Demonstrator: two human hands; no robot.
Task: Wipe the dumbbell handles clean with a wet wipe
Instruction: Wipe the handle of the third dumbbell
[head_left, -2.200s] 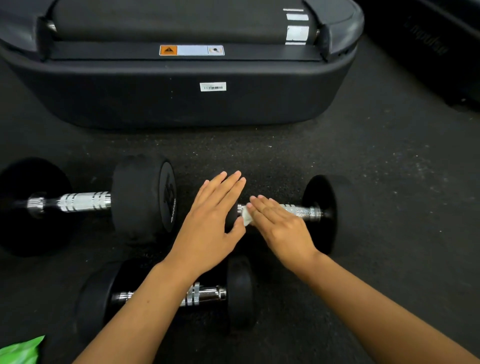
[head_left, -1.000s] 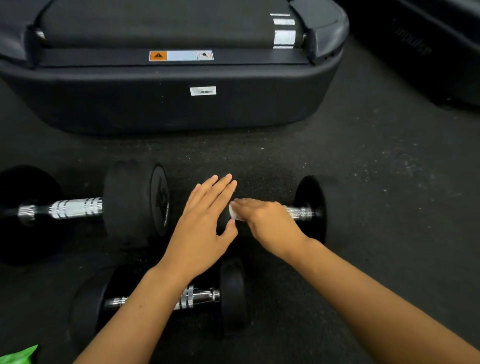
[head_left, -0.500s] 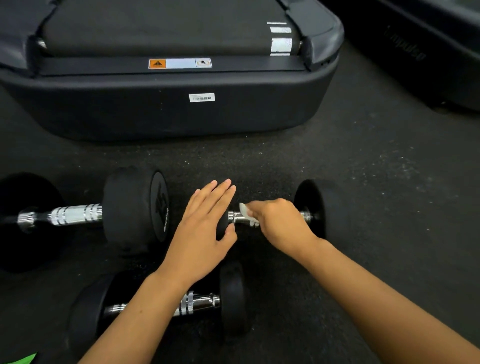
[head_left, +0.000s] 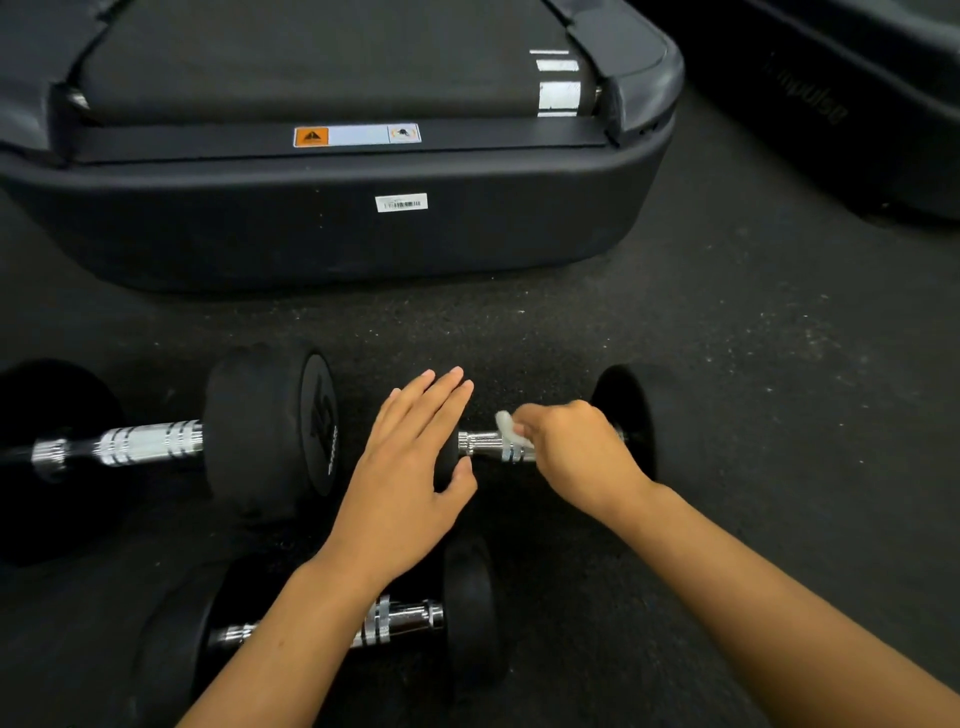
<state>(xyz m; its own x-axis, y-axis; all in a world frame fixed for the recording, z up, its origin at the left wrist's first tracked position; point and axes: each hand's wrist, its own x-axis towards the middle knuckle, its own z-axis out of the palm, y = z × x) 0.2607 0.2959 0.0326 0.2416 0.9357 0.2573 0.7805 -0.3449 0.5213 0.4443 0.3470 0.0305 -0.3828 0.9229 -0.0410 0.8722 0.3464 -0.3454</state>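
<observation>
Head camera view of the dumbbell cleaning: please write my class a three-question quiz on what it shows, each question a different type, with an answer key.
1. True or false: the left hand holds the wet wipe.
2. How many dumbbells lie on the floor?
3. Which dumbbell's handle is being wiped? A) large left dumbbell B) right dumbbell C) near dumbbell

Key
1. False: the right hand pinches the wipe against the chrome handle; the left hand lies open and flat on that dumbbell's left end.
2. Three.
3. B.
</observation>
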